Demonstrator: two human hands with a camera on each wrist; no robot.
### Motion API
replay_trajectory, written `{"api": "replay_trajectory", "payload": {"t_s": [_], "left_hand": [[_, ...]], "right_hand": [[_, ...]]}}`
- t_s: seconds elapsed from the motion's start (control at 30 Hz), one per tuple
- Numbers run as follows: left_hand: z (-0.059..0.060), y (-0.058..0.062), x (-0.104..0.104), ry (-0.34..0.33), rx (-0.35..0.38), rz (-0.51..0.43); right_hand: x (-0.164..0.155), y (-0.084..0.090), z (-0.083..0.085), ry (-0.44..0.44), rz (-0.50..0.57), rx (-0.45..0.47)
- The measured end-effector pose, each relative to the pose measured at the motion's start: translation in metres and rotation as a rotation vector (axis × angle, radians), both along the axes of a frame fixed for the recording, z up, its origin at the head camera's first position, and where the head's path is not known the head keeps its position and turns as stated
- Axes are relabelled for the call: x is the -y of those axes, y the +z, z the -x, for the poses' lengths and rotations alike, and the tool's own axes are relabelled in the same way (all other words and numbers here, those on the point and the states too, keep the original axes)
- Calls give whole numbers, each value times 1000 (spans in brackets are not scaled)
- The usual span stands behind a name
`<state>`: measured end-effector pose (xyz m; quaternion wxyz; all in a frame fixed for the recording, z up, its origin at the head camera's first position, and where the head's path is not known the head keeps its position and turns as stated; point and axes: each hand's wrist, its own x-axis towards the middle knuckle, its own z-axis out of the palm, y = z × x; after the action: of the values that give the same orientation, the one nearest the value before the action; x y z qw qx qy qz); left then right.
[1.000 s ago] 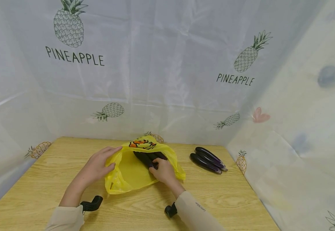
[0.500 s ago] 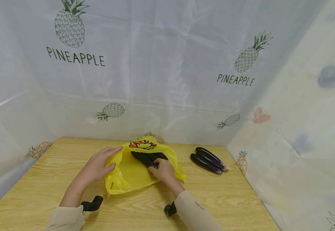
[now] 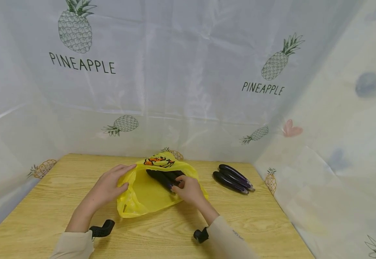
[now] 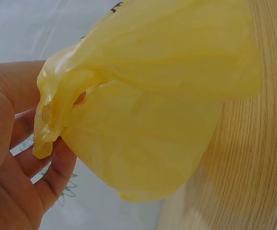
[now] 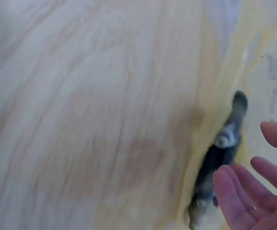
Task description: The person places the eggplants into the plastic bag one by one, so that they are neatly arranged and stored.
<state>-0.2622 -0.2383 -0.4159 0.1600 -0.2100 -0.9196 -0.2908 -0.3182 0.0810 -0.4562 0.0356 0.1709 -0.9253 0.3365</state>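
Observation:
A yellow plastic bag lies on the table with its mouth facing me, and dark purple eggplants rest side by side inside it. My left hand holds the bag's left edge at the mouth. The left wrist view shows the gathered plastic between that hand's thumb and fingers. At the right of the mouth, my right hand is near the stem ends of the eggplants. Its fingers are parted and relaxed beside the blurred eggplants in the right wrist view, gripping nothing.
Three more eggplants lie together on the wooden table, right of the bag. A pineapple-print sheet hangs behind the table and along both sides. Black wrist mounts stick out from both wrists.
The eggplants in the bag have shifted slightly left. My right hand has loosened from them and drawn back to the right. My left hand stays on the bag's edge.

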Motion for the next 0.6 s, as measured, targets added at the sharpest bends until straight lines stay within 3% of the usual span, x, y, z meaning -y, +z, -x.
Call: {"api": "replay_trajectory", "payload": {"t_s": [0.27,0.6], "left_hand": [[0,1,-1,0,-3,-1],[2,2,-1,10,-14,16]], "right_hand": [[-41,18,-6,28,15,-52],[-111,28,-6,-95,58,-233]]}}
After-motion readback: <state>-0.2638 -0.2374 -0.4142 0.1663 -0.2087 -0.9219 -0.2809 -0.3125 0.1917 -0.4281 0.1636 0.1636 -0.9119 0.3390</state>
